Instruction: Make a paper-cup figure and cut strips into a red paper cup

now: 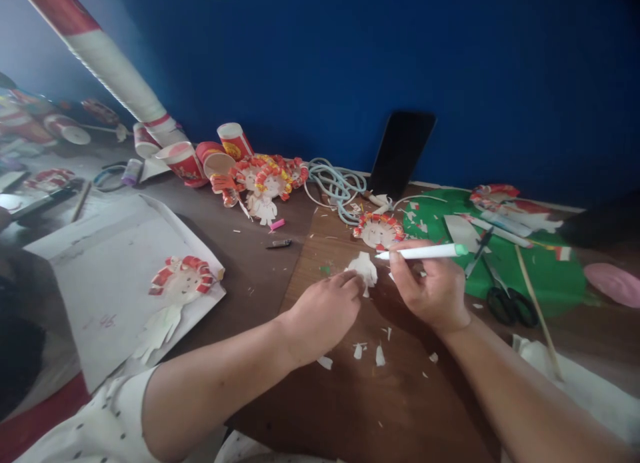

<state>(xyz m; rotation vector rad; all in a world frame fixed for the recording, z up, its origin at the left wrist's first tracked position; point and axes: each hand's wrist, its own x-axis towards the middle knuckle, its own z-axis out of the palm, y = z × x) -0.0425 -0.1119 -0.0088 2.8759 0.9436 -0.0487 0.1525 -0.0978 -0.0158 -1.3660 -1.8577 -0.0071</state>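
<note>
A small white paper cutout [365, 268], shaped like a little figure's body, lies on the brown table in front of me. My left hand [327, 310] is closed, its fingertips holding the cutout's left edge. In my right hand [435, 286] is a white marker [430, 252] with a green end, gripped between thumb and fingers. Its tip points left, just above the cutout's upper right. Behind the marker rests a paper face with a red-and-white curled rim [379, 231]. Paper scraps [380, 355] are scattered nearer to me.
Black-handled scissors [510, 306] and a thin stick [537, 310] lie by green paper [560, 283] on the right. A phone [403, 153] leans against the blue wall beside a coiled cable [337, 183]. Red paper cups [183, 163] stand back left; a white envelope [120, 263] lies left.
</note>
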